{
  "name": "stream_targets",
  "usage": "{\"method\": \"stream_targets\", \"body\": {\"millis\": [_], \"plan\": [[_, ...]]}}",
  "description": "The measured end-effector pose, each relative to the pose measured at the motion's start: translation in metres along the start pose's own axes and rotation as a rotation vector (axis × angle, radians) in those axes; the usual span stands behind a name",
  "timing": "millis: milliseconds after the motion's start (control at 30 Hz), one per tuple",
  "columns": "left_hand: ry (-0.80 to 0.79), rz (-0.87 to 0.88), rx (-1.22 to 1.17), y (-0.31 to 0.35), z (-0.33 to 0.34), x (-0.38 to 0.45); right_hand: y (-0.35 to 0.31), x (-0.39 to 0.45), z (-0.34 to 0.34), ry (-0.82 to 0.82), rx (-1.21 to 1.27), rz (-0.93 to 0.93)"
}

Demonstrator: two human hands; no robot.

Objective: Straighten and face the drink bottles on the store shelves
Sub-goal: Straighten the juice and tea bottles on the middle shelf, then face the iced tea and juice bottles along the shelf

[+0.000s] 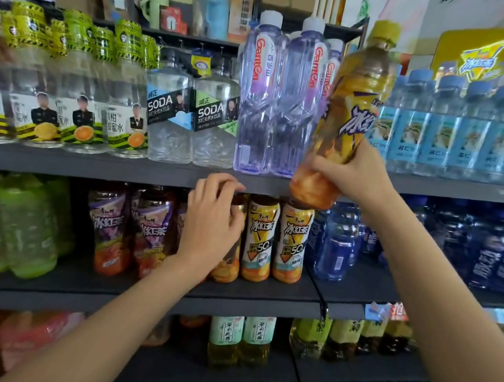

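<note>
The fingers [325,167] of the right hand [353,174] are curled around the low part of a big yellow tea bottle [344,113]. The right arm reaches up from the near right, and the hand holds the bottle up in the air. The bottle leans a little, with its yellow cap toward the top right. Its bottom end pokes out below the fingers, just over the front edge of the upper shelf [90,166]. It hangs in front of the tall clear water bottles [261,97] that stand on that shelf.

The left arm reaches up from the near left to the middle shelf [232,295]. The left hand [212,227] is bent at the knuckles, and its fingers [229,185] wrap over the top of a small tea bottle [230,263] that stands there. Most of this bottle is hidden behind the hand. Only its right side and its orange bottom show.

Just right of it stand two more small tea bottles [276,240], upright, with their labels to the front. To the left stand dark red tea bottles [133,227].
</note>
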State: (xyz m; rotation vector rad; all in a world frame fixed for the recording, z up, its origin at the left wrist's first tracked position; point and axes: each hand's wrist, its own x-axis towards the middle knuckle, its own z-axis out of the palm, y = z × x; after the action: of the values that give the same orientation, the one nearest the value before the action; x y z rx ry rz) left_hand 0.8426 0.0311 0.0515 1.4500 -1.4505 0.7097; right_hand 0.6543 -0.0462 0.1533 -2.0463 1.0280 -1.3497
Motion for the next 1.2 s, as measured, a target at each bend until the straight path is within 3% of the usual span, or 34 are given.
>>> {"method": "stream_targets", "body": {"millis": [100,167,333,433,633,900,1200], "plan": [[-0.026,0.071,-0.060,-0.001,0.007,-0.039,0.001,-0.055,0.009,-0.228,0.069,-0.007],[-0.067,0.027,-0.057,-0.010,0.012,-0.072,0.017,-0.083,0.029,-0.311,0.010,0.010],[-0.253,-0.420,-0.043,-0.043,0.009,-0.094,0.067,-0.122,0.097,-0.308,-0.257,-0.010],[-0.416,-0.585,-0.008,-0.052,0.006,-0.085,0.080,-0.120,0.130,-0.286,-0.286,0.031],[-0.623,-0.700,0.162,-0.063,0.020,-0.063,0.083,-0.095,0.174,-0.265,-0.333,0.179],[-0.565,-0.819,0.167,-0.070,0.037,-0.057,0.075,-0.089,0.192,-0.307,-0.429,0.258],[-0.607,-0.697,0.292,-0.078,0.036,-0.052,0.074,-0.073,0.205,-0.278,-0.404,0.346]]}}
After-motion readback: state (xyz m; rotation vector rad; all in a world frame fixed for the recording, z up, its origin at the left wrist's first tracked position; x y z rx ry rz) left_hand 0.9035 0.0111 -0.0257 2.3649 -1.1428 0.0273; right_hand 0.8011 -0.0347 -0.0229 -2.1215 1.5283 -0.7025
